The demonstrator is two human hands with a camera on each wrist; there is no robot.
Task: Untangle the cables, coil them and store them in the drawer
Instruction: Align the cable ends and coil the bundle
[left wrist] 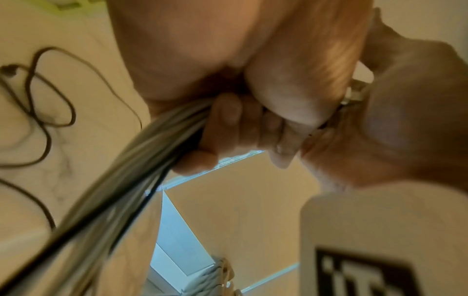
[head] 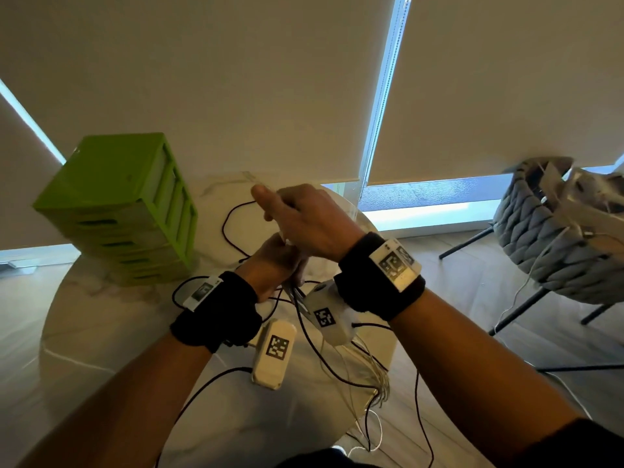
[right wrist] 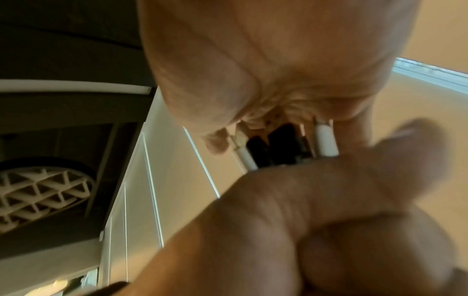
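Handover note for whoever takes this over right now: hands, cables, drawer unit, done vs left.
Left hand: grips a bundle of grey cables with a black one.
Right hand: over the left, holding cable plug ends.
Both are raised above the table.
Black cable: still loose on the table.
Green drawer unit: far left of the table, drawers look closed.
Done: cables gathered in hand. Left: coil, store.
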